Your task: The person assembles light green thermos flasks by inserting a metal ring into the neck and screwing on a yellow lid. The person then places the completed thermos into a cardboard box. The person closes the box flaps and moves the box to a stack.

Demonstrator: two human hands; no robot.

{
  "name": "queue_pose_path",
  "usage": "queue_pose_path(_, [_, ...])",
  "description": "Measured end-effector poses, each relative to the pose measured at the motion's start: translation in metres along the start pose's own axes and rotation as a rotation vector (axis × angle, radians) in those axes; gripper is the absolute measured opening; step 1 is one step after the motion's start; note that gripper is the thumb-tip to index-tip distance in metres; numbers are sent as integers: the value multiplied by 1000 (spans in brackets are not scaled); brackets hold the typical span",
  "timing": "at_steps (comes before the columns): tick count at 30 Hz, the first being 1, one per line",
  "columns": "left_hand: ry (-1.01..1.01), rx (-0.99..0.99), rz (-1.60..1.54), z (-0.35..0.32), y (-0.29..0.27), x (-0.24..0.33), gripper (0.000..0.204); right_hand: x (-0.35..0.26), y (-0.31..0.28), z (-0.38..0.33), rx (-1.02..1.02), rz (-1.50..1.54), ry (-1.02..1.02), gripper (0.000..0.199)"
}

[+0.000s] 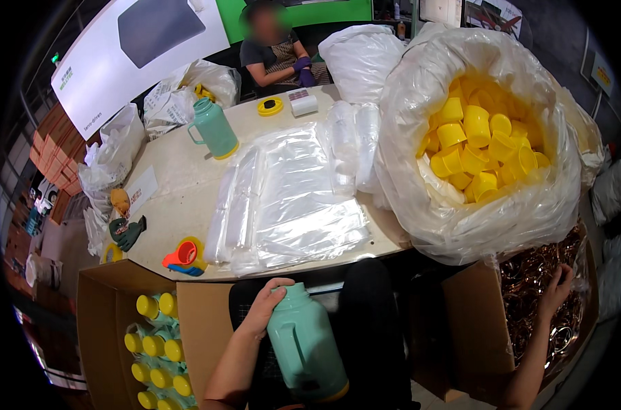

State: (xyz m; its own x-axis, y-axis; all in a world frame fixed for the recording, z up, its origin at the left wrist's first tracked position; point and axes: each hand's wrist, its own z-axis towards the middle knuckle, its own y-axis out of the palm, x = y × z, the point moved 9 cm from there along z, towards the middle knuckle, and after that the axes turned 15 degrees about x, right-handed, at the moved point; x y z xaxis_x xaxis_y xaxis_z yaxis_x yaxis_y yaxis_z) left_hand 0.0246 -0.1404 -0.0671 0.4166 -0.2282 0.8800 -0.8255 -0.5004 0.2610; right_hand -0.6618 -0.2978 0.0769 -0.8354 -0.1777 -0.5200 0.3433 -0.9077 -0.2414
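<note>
Flask [314, 345] was in left grip [266, 304]; left of it stood carton [204, 314] with flasks [154, 346]; ahead, bags [304, 205] lay on tabletop [181, 181]; ahead-right, sack [474, 229] with cups [476, 128]; right grip [555, 292] over box [476, 321] of parts [526, 307].

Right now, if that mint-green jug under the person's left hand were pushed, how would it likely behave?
The mint-green jug would probably feel stiff: it shows no visible denting by the left hand. Looking smooth, it may be slippery. Being rounded, it could roll, though its side handle would likely check that.

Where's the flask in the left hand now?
Lower centre of the head view: the green flask is at the lap, right of the box of yellow-capped bottles.
</note>
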Motion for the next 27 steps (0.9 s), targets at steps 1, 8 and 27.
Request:
queue_pose_path(1, [-1, 1, -3, 0, -1, 0, 37, -2, -1, 1, -1, -11, -10, 19])
queue_pose_path(8, [-8, -8, -11, 0, 2, 0, 37, -2, -6, 5, 2, -17, -8, 20])
queue_pose_path(27, [-3, -3, -8, -3, 5, 4, 34, 0, -7, 7, 17, -22, -37, 20])
